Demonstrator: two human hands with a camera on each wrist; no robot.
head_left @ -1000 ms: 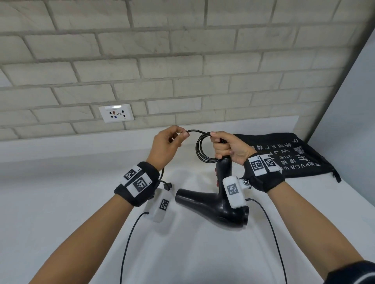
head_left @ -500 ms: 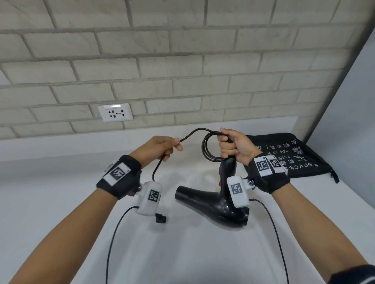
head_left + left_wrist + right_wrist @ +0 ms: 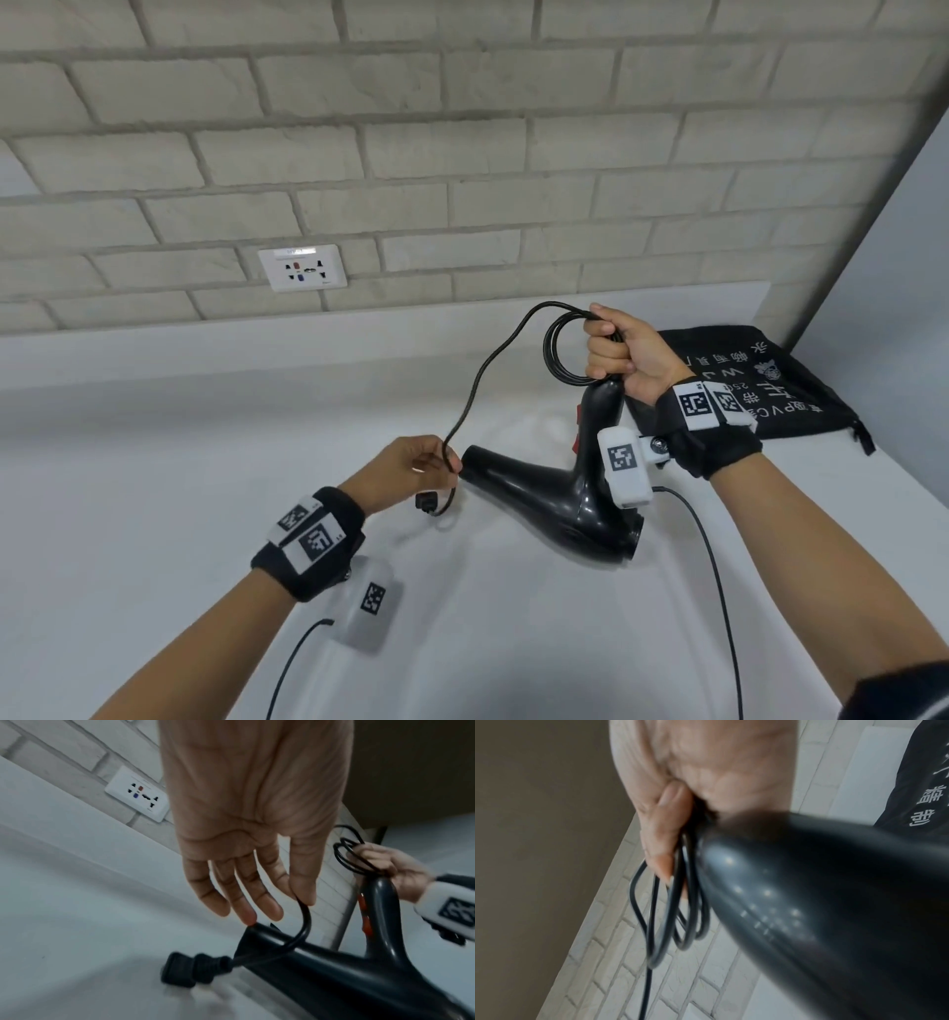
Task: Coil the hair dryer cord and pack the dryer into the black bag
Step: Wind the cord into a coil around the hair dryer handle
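A black hair dryer [image 3: 560,509] hangs above the white counter, handle up, nozzle pointing left. My right hand [image 3: 619,354] grips the handle top together with several coiled loops of its black cord [image 3: 557,354]. The loose cord [image 3: 480,380] runs down and left to my left hand [image 3: 421,470], which pinches it between thumb and forefinger near the plug [image 3: 425,501]; the other fingers [image 3: 241,898] hang straight. The plug [image 3: 185,973] dangles just below, beside the nozzle [image 3: 257,939]. The loops [image 3: 680,902] show beside the handle [image 3: 795,892] in the right wrist view. The black bag [image 3: 755,385] lies flat behind my right wrist.
A white wall socket [image 3: 303,267] sits in the brick wall [image 3: 462,128] behind the counter [image 3: 154,437]. A grey side wall [image 3: 883,288] closes off the right. Thin sensor cables [image 3: 719,591] trail from both wristbands over the counter.
My left hand slid down the cord, from up beside the coil to low at the dryer's nozzle, near the plug. The right hand rose slightly with dryer and coil.
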